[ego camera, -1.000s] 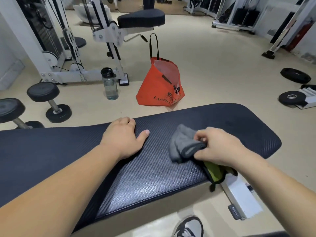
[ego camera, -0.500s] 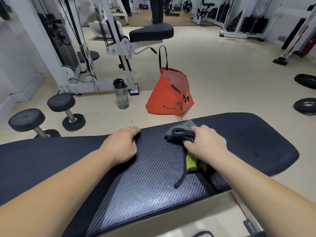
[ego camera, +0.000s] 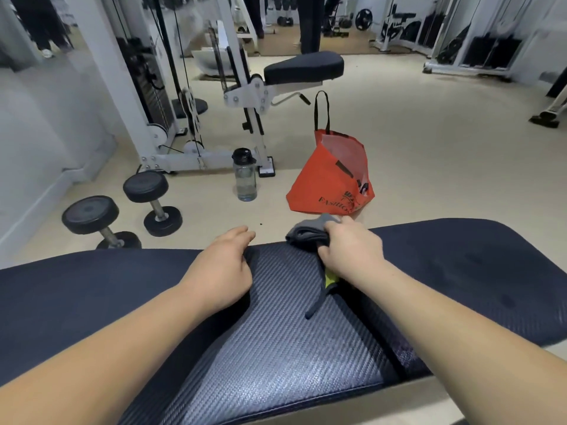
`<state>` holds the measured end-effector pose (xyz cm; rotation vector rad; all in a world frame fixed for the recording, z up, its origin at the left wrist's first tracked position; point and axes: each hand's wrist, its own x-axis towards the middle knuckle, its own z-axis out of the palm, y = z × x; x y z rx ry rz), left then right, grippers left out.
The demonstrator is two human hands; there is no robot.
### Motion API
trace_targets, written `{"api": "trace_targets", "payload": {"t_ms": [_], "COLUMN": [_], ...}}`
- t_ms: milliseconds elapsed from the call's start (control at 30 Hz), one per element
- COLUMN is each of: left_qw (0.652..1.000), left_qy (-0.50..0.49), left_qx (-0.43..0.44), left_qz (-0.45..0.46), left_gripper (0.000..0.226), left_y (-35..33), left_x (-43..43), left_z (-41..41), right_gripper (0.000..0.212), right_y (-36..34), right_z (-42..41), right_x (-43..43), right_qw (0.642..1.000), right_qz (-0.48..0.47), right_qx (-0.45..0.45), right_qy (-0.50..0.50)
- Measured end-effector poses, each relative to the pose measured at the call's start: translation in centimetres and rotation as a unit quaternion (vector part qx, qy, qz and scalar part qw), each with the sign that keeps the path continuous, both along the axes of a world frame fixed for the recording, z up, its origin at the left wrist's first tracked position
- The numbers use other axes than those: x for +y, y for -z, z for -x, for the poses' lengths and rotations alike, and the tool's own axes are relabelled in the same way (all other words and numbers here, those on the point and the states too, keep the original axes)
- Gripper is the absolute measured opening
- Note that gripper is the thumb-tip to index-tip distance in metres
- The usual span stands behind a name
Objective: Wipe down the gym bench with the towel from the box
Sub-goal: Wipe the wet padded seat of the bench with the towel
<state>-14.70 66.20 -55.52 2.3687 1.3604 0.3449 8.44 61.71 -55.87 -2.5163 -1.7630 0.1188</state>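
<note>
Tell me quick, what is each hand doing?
Left hand: open, resting on the bench, holding nothing.
Right hand: closed on the grey towel.

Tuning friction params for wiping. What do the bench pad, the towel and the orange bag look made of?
Bench pad: looks like dark vinyl or synthetic leather, embossed with a carbon-weave pattern, with a slight sheen where light hits.
Towel: grey soft cloth, likely microfibre, bunched in matte folds under the right hand.
Orange bag: probably non-woven fabric, matte, stiff creases, standing by itself.
</note>
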Motion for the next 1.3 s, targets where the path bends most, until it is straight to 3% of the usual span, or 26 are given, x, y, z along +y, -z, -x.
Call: {"api": "trace_targets", "payload": {"t_ms": [67, 200, 267, 400, 467, 667, 767, 867, 967, 1067, 1200, 1300], "left_qw": [1.000, 1.000, 1.000, 0.999, 0.999, 0.996, 0.995, 0.993, 0.990, 0.989, 0.989, 0.989], "left_qy": [0.007, -0.003, -0.008, 0.030, 0.046, 0.085, 0.103, 0.121, 0.137, 0.147, 0.146, 0.148], "left_qx": [0.008, 0.001, -0.007, -0.014, -0.019, -0.025, -0.014, -0.013, -0.018, -0.019, -0.008, -0.003], "left_qz": [0.000, 0.001, -0.001, -0.013, -0.017, -0.011, -0.007, -0.001, 0.002, 0.001, -0.004, -0.008], "left_gripper": [0.062, 0.064, 0.062, 0.054, 0.054, 0.067, 0.069, 0.068, 0.068, 0.068, 0.068, 0.067], "left_y": [-0.1, -0.2, -0.2, 0.2, 0.4, 0.2, 0.2, 0.3, 0.6, 0.9, 0.8, 0.7], "left_x": [-0.4, -0.1, -0.4, -2.6, -3.1, -4.6, -5.5, -6.4, -7.4, -7.6, -7.2, -6.6], "left_z": [-0.5, -1.0, -1.0, -2.0, -3.1, -8.2, -10.2, -12.4, -14.6, -16.0, -16.9, -17.8], "right_gripper": [0.032, 0.034, 0.040, 0.034, 0.033, 0.033, 0.034, 0.022, 0.013, 0.024, 0.025, 0.033], "right_y": [0.0, -1.0, -1.4, -0.9, -0.6, -1.3, -1.9, -2.3, -2.2, -2.8, -2.6, -1.0], "right_z": [1.5, 6.6, 5.2, -1.5, -2.8, -0.7, -5.2, -9.1, -8.1, -7.7, -14.4, -16.9], "right_x": [-0.8, -4.5, -4.5, -4.8, -5.8, -11.5, -13.5, -15.2, -16.3, -16.7, -16.0, -15.3], "right_qw": [1.000, 0.963, 0.966, 0.998, 1.000, 0.970, 0.985, 0.997, 0.994, 0.981, 0.980, 0.973], "right_qz": [0.003, 0.011, 0.021, 0.018, 0.001, 0.047, 0.062, 0.043, 0.061, 0.096, 0.036, -0.018], "right_qx": [0.012, 0.081, 0.086, 0.046, 0.028, 0.112, 0.122, 0.065, 0.079, 0.148, 0.163, 0.084], "right_qy": [-0.026, -0.256, -0.241, -0.044, -0.010, -0.212, -0.109, 0.007, -0.047, -0.081, 0.111, 0.216]}}
